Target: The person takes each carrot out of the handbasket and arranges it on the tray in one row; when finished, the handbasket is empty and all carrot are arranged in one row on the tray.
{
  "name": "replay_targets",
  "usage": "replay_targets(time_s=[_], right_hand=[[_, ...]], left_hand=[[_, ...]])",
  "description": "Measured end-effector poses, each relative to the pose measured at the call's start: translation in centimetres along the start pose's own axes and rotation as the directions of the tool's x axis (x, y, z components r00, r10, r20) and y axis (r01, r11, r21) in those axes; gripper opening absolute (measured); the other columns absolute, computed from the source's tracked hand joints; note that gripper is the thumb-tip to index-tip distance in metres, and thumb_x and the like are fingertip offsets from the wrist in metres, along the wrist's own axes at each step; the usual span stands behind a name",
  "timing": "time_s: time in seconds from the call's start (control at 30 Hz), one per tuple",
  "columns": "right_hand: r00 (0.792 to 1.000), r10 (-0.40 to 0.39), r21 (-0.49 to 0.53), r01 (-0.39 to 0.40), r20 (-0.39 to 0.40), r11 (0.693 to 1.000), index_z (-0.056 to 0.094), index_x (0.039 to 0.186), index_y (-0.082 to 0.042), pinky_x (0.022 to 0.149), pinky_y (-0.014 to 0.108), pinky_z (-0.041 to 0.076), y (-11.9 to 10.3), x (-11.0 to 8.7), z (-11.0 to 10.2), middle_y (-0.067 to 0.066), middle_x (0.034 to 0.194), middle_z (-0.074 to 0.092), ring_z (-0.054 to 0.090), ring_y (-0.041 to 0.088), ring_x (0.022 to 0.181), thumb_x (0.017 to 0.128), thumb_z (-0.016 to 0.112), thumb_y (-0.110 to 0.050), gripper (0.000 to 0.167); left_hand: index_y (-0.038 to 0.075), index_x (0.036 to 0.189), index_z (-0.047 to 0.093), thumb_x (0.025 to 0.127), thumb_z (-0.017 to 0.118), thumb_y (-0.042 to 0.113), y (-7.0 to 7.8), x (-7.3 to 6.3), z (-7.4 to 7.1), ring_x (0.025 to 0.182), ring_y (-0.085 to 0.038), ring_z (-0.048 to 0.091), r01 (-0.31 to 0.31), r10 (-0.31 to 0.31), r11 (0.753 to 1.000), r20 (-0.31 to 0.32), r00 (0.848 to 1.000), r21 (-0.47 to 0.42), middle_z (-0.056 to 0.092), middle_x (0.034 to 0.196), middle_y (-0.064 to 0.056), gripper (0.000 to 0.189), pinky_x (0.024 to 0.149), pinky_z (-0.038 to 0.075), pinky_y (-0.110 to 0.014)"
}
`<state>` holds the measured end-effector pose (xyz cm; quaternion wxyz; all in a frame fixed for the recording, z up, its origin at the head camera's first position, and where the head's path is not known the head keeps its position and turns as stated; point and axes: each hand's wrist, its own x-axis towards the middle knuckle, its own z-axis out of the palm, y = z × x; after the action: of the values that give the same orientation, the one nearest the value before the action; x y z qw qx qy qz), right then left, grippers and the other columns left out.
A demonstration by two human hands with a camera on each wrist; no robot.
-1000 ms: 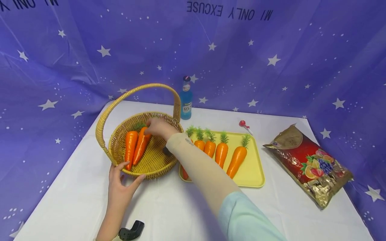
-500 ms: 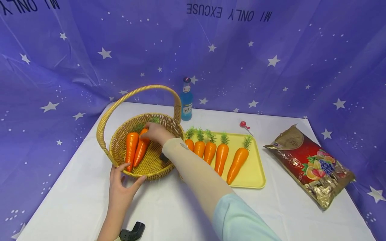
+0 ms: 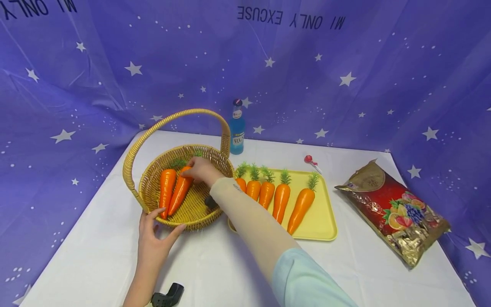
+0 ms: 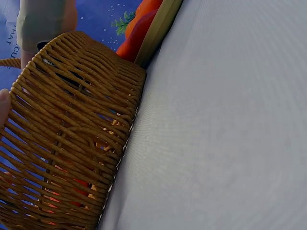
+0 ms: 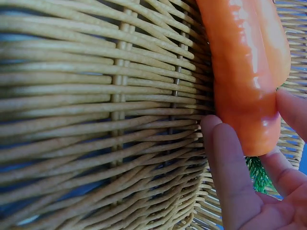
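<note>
In the head view, a wicker basket (image 3: 197, 213) with a tall arched handle stands on the left of the table. My left hand (image 3: 153, 238) holds its near rim, fingers and thumb spread along the edge. Inside lie two orange carrots with green tops, side by side. My right hand (image 3: 203, 170) reaches in and grips the thick upper end of the right carrot (image 3: 179, 192); the left carrot (image 3: 166, 189) lies next to it. From the right wrist, the held carrot (image 5: 240, 81) shows between thumb and fingers (image 5: 230, 153). A fingertip (image 4: 4, 103) touches the basket's rim in the left wrist view.
Right of the basket is a yellow tray (image 3: 326, 213) with several carrots (image 3: 281, 198), partly hidden by my right forearm. A blue bottle (image 3: 238, 132) stands behind the basket. A red lollipop (image 3: 309, 159) lies behind the tray, and a red-and-gold bag (image 3: 395, 213) lies at right.
The carrot in my right hand has shifted slightly, its tip moving toward the near rim and the left carrot. My left hand keeps its place on the basket.
</note>
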<state>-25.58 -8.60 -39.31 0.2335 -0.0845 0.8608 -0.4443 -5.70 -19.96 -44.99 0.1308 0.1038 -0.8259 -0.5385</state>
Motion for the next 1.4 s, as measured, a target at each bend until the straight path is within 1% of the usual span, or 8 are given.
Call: replay_targets(time_s=[0.2,0.37,0.5,0.6,0.7,0.9,1.2,1.4], right_hand=[[1.0,0.006,0.039,-0.007,0.017,0.999,0.06,0.099,-0.008,0.071,0.034,0.058,0.2,0.4,-0.4,0.002,0.091,0.058,0.065,0.023,0.081,0.085,0.076,-0.018,0.023],[0.999,-0.025,0.04,0.024,0.038,0.999,0.06,0.099,-0.009,0.072,0.04,0.058,0.0,0.4,-1.1,0.004,0.088,0.058,0.066,0.031,0.082,0.085,0.075,-0.018,0.022],[0.996,-0.069,0.026,0.068,0.047,0.997,0.06,0.105,-0.009,0.076,0.043,0.057,-0.5,-0.2,-2.0,0.005,0.091,0.06,0.066,0.035,0.087,0.087,0.073,-0.019,0.024],[0.994,-0.1,0.028,0.099,0.039,0.995,0.061,0.109,-0.009,0.079,0.042,0.056,-1.1,-0.8,-3.0,0.006,0.099,0.061,0.067,0.033,0.089,0.088,0.072,-0.02,0.026],[0.991,-0.13,0.064,0.128,0.021,0.99,0.061,0.111,-0.008,0.076,0.037,0.057,-1.5,-1.3,-4.0,0.007,0.107,0.059,0.068,0.03,0.088,0.087,0.073,-0.019,0.028],[0.983,-0.181,0.169,0.176,0.018,0.97,0.061,0.114,-0.006,0.066,0.029,0.058,-1.6,-2.3,-6.1,0.009,0.105,0.061,0.068,0.03,0.085,0.087,0.073,-0.017,0.031],[0.967,-0.249,0.245,0.23,0.048,0.942,0.062,0.118,-0.006,0.073,0.033,0.058,-1.4,-5.9,-8.2,0.011,0.102,0.064,0.067,0.02,0.083,0.087,0.074,-0.018,0.035],[0.949,-0.311,0.189,0.296,0.059,0.937,0.064,0.116,-0.014,0.075,0.031,0.057,-0.3,-9.9,-9.8,0.007,0.102,0.065,0.067,0.023,0.09,0.086,0.075,-0.024,0.033]], left_hand=[[0.007,0.133,0.045,0.077,0.083,0.017,-0.1,0.0,0.0,0.142,-0.033,0.014,-0.019,0.019,1.0,0.0,1.0,-0.009,0.006,0.159,-0.012,0.068,0.104,0.031,-0.063],[0.007,0.132,0.045,0.077,0.083,0.017,-0.1,0.0,0.0,0.142,-0.032,0.015,-0.02,0.02,1.0,-0.006,1.0,-0.013,0.008,0.159,-0.011,0.068,0.103,0.031,-0.063],[0.008,0.132,0.046,0.077,0.083,0.019,-0.1,0.1,0.0,0.142,-0.031,0.016,-0.019,0.019,1.0,-0.008,1.0,-0.014,0.008,0.159,-0.011,0.067,0.104,0.031,-0.063],[0.008,0.132,0.046,0.077,0.083,0.018,0.0,0.1,0.0,0.142,-0.032,0.016,-0.024,0.024,1.0,-0.007,1.0,-0.014,0.008,0.159,-0.011,0.067,0.104,0.031,-0.063],[0.009,0.133,0.045,0.077,0.083,0.019,0.0,0.1,0.0,0.142,-0.032,0.015,-0.015,0.015,1.0,-0.003,1.0,-0.01,0.005,0.159,-0.011,0.067,0.104,0.031,-0.062],[0.008,0.132,0.046,0.077,0.083,0.019,0.0,0.0,-0.1,0.142,-0.033,0.016,-0.006,0.006,1.0,-0.004,1.0,-0.013,0.006,0.159,-0.012,0.067,0.104,0.031,-0.062],[0.009,0.133,0.045,0.076,0.084,0.02,-0.1,0.1,0.1,0.141,-0.031,0.018,0.004,-0.004,1.0,-0.007,1.0,-0.001,0.009,0.158,-0.01,0.069,0.105,0.031,-0.061],[0.009,0.132,0.045,0.077,0.083,0.019,-0.1,0.1,0.1,0.141,-0.033,0.019,-0.007,0.007,1.0,-0.006,1.0,0.006,0.01,0.158,-0.011,0.068,0.104,0.031,-0.062]])
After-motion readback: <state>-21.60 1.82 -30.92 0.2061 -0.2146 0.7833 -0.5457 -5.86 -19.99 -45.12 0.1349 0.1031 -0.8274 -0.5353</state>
